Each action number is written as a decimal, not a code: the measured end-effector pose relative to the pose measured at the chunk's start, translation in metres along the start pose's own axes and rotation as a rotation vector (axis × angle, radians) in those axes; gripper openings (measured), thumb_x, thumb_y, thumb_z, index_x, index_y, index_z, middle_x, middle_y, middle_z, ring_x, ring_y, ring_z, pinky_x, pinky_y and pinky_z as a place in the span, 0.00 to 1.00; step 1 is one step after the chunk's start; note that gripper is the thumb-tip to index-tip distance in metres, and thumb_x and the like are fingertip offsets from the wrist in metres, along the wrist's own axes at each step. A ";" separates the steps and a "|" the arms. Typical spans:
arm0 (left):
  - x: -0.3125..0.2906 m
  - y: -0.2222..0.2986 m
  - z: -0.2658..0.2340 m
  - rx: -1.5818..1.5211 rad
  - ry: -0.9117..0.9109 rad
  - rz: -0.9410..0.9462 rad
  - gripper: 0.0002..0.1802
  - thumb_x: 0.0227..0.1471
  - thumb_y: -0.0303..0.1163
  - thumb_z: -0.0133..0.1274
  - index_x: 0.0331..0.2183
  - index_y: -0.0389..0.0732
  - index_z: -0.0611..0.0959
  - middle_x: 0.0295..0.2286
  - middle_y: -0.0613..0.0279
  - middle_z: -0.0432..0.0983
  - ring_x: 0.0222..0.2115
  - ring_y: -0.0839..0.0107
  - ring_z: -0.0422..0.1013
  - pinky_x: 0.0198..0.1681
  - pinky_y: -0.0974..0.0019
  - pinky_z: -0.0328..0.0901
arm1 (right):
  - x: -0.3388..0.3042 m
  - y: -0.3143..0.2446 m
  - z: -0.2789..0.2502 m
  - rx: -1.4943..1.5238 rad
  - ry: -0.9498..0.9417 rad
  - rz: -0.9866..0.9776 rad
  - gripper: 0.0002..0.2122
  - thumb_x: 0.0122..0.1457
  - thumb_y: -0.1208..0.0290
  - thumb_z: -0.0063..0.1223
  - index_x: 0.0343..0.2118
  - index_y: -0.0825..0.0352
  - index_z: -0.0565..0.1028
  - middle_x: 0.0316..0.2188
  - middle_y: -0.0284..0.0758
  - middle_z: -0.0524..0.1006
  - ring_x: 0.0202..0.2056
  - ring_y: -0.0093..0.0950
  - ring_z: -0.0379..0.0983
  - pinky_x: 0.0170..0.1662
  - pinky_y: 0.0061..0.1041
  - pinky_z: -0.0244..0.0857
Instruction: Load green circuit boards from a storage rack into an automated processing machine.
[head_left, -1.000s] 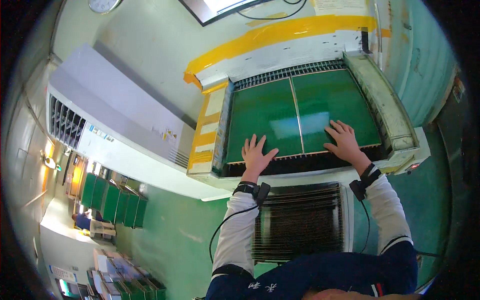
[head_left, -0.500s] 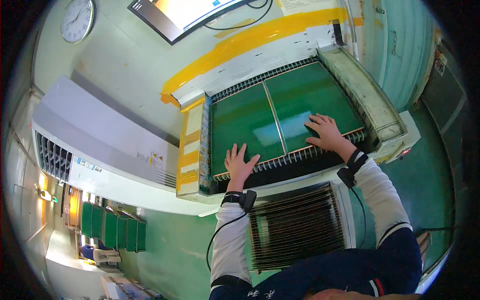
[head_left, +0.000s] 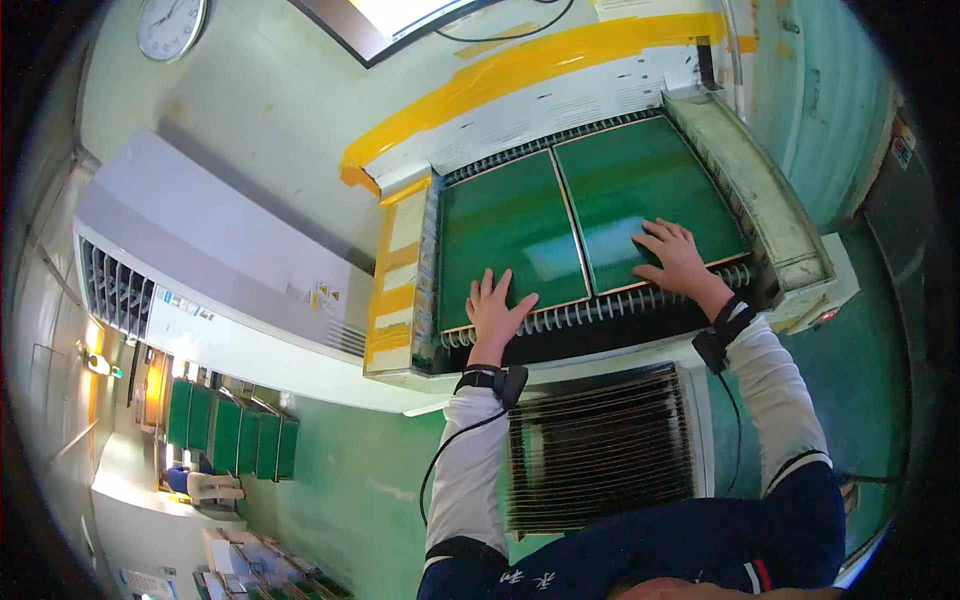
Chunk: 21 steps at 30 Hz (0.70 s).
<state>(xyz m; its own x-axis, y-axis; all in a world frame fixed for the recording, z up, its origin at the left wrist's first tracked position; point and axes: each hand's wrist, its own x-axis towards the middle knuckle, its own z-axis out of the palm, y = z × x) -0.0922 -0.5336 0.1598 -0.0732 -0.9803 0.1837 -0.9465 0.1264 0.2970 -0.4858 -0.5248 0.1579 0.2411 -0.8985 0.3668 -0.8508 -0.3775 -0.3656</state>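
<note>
Two green panels, left panel (head_left: 510,225) and right panel (head_left: 650,180), lie flat side by side just above and right of the frame's centre, a narrow pale seam between them. Left hand (head_left: 497,312): fingers spread, tips on the left panel's lower edge, nothing pinched. Right hand (head_left: 680,265): fingers spread over the right panel's lower part, thumb apart, nothing pinched; I cannot tell how hard either hand presses.

Under the panels, a bed of rollers (head_left: 640,300) shows along their lower edge. Pale rails flank it; the left rail (head_left: 400,280) carries yellow tape, the right rail (head_left: 755,190) looks worn. Below, lower centre, stands a rack (head_left: 600,450) of closely spaced slats. White cabinet (head_left: 230,245) with a side grille, left of centre. Clock (head_left: 172,25), upper left; screen (head_left: 385,22), top, partly cut off. Far lower left: a bent-over person (head_left: 205,485) near upright green boards (head_left: 235,435).
</note>
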 end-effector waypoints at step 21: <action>0.005 0.003 0.002 -0.008 0.027 -0.004 0.47 0.47 0.68 0.61 0.64 0.56 0.75 0.68 0.50 0.57 0.69 0.40 0.48 0.68 0.37 0.43 | 0.008 0.005 0.007 0.011 -0.009 -0.007 0.31 0.53 0.53 0.66 0.60 0.55 0.73 0.66 0.40 0.67 0.68 0.47 0.57 0.68 0.52 0.48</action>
<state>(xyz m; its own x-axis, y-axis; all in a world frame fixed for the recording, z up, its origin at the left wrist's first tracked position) -0.0957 -0.5386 0.1593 -0.0604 -0.9763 0.2078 -0.9442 0.1235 0.3053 -0.4846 -0.5353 0.1529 0.2511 -0.8980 0.3613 -0.8442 -0.3857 -0.3721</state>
